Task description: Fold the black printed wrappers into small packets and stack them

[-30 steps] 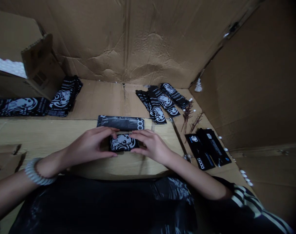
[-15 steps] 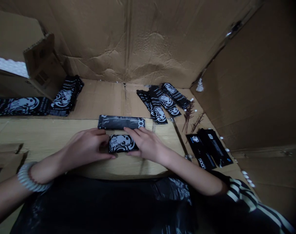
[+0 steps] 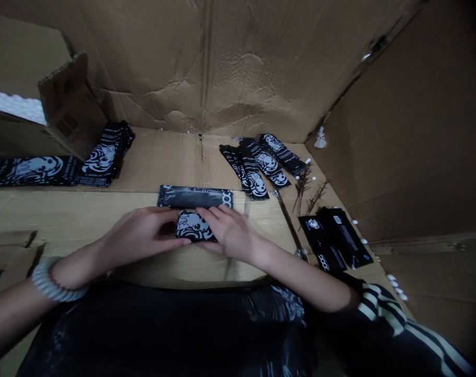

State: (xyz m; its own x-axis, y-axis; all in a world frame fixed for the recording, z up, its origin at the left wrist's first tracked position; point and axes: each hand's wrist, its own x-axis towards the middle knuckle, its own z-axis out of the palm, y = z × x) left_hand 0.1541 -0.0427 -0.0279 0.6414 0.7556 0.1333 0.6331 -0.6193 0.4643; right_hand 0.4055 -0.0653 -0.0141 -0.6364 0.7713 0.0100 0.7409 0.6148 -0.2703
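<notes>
Between my hands is a black packet [image 3: 194, 226] with a grey cartoon print, its two ends covered by my fingers. My left hand [image 3: 146, 230] grips its left end, thumb along the near edge and fingers at the far side. On the right end, my right hand [image 3: 232, 230] holds it the same way, fingers over the top and thumb at the near edge. Just beyond my fingertips lies a long, glossy black packet [image 3: 194, 197], flat and crosswise on the table [image 3: 144, 272]. Whether the gripped packet is one or a small stack, I cannot tell.
Stacks of black packets [image 3: 104, 154] lie at the left by an open cardboard box [image 3: 71, 112] of white pellets. More printed packets [image 3: 261, 165] are fanned out at the back right. Brown twiggy pieces [image 3: 303, 188] and black sleeves [image 3: 336, 238] lie at right. Cardboard walls [image 3: 241, 68] enclose the table.
The packet in my hands has tilted and shifted slightly away from me. My left thumb has slid a little to the right, and both hands are closer together.
</notes>
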